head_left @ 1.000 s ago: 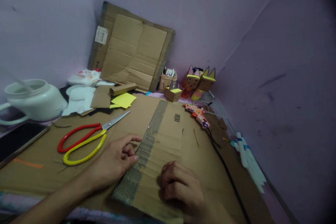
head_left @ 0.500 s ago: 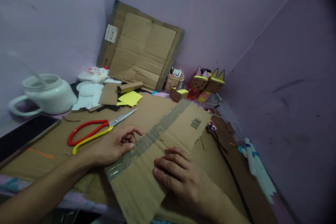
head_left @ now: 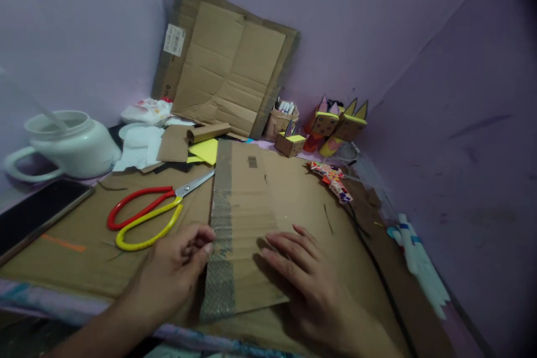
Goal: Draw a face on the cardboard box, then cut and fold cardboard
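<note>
A cardboard strip [head_left: 254,235] with clear patterned tape along its left side lies lengthwise before me on the larger cardboard sheet [head_left: 138,268]. At its left edge is my left hand [head_left: 180,257], thumb and curled fingers close together; whether they pinch the edge I cannot make out. My right hand [head_left: 306,268] is spread at the strip's right side, its fingertips over or just above the surface. Scissors [head_left: 180,196] with one red and one yellow handle rest left of the strip, the blade tips beside its edge.
On the left are a phone [head_left: 42,212] and a white pot [head_left: 71,145]. Yellow paper [head_left: 205,151] and cardboard scraps lie behind. A glue gun [head_left: 331,179] with a black cord and white glue sticks [head_left: 422,265] are at right.
The taped strip has turned from slanting to nearly straight, exposing the glue gun and the scissors' yellow handle. My right hand's fingers are more spread, and the view has shifted slightly.
</note>
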{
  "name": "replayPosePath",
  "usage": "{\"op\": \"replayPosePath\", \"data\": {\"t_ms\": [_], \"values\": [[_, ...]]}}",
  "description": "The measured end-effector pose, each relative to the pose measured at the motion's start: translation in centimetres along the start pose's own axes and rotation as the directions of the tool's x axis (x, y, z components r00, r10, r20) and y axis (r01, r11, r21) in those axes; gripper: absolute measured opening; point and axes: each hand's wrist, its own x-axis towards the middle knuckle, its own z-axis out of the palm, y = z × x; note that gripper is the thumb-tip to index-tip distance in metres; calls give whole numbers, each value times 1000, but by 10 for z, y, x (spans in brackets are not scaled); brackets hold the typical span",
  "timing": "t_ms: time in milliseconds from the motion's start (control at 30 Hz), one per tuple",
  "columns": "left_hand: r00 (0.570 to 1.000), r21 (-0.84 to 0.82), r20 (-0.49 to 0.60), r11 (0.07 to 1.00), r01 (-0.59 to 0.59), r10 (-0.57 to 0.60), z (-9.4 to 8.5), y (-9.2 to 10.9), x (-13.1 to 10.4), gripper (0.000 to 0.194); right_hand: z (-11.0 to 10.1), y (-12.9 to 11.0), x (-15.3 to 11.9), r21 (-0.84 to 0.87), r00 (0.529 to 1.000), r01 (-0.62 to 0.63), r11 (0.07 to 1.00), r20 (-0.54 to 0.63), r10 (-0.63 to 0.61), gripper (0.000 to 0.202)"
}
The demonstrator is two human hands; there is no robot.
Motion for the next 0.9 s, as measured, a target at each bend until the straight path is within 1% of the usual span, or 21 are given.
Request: {"op": "replayPosePath", "data": {"t_ms": [33,67,100,133,167,200,267,333,367,400,433,467,533,567,600,633,700,800,900], "values": [[999,81,32,996,-46,44,-1,-1,-4,20,1,-3,-4,7,1000,14,1000,-8,-14,45],[994,166,33,980,-112,108,-2,-1,-8,20,3,-5,-7,3,999,30,1000,-33,-30,42],[982,243,18,951,-189,191,-2,-1,-12,20,4,-7,-9,-4,997,45,999,-68,-45,38],[957,313,8,908,-277,289,-2,1,-16,22,6,-8,-11,-14,993,57,998,-106,-58,34],[920,377,27,848,-371,391,-1,1,-20,27,7,-8,-12,-25,989,69,997,-129,-71,30],[873,430,74,775,-463,481,1,1,-24,36,8,-9,-13,-40,986,80,996,-143,-85,26],[771,508,181,613,-605,610,10,-3,-30,50,8,-8,-14,-70,984,106,992,-139,-115,23],[693,573,208,488,-658,690,22,-12,-33,52,8,-8,-15,-104,981,123,987,-140,-137,25],[672,594,209,453,-665,711,28,-17,-32,55,7,-8,-16,-121,979,122,985,-151,-140,26],[656,600,236,424,-679,716,33,-20,-30,60,7,-9,-18,-137,976,112,984,-169,-134,27],[660,597,282,411,-689,696,37,-21,-27,64,6,-9,-20,-150,975,96,984,-187,-124,27],[677,590,344,412,-695,651,40,-19,-23,66,6,-9,-22,-162,973,74,984,-204,-107,26],[712,574,479,431,-697,514,41,-10,-15,62,6,-9,-25,-173,971,33,984,-227,-73,25],[719,570,541,438,-695,437,40,-4,-11,59,6,-9,-27,-173,971,22,985,-229,-62,24],[709,564,596,433,-704,377,40,2,-8,57,5,-9,-28,-170,972,17,985,-229,-56,23],[692,555,632,420,-718,349,39,7,-5,57,5,-9,-29,-166,971,13,986,-234,-53,22],[681,560,642,391,-730,352,39,13,-2,53,4,-9,-28,-156,966,15,988,-254,-55,20],[676,584,633,341,-737,377,40,13,0,45,3,-8,-23,-138,965,19,990,-256,-54,16],[644,584,660,274,-764,387,39,13,2,45,5,-5,-20,-103,974,40,994,-218,-61,16]]}}
